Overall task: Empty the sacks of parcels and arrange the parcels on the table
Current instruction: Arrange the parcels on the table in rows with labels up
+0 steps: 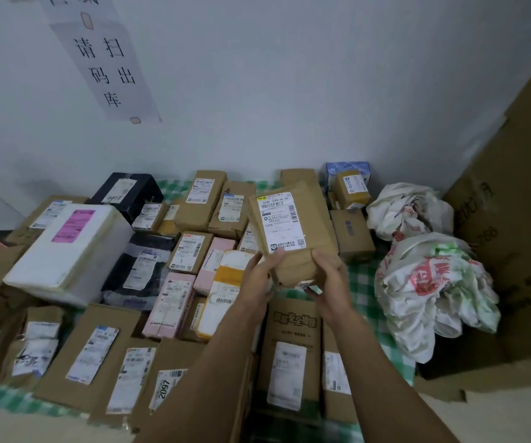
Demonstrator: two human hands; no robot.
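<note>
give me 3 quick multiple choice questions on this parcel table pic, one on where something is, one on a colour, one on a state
1. Where do the crumpled sacks lie?
A. right of the parcels
B. left of the parcels
C. under the foam box

2. What colour is the label on the white foam box?
A. green
B. pink
C. blue

3. How is the brown parcel held?
A. left hand only
B. lying flat, untouched
C. both hands, label up

Answers: 1 A, they are heaped at the right end. 2 B, its label is pink. 3 C, the left hand and right hand grip its lower end.
</note>
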